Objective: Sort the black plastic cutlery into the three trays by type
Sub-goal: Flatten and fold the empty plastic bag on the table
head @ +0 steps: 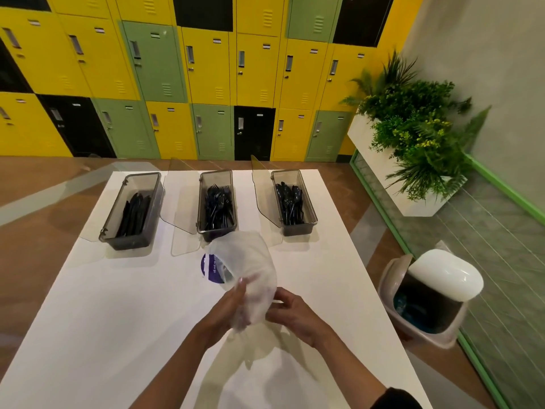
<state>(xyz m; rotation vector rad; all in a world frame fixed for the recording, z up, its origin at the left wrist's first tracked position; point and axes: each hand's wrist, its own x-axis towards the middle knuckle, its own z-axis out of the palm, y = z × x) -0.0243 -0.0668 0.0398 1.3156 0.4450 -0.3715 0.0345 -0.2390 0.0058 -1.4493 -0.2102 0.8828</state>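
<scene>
Three clear grey trays stand in a row at the far side of the white table (118,320), lids open. The left tray (112,231) holds black knives (135,214). Black forks (218,206) fill the middle tray (201,202), and the right tray (309,208) holds black spoons (290,202). Both my hands grip a translucent white plastic bag (250,267) with a purple label, held above the table in front of the middle tray. My left hand (231,308) clasps its lower left side. On the right side my right hand (290,312) pinches the bag.
A swing-lid waste bin (433,293) stands on the floor to the right of the table. Behind it a white planter with green plants (413,134) sits by a green-edged partition. Yellow, green and black lockers (206,69) line the back wall.
</scene>
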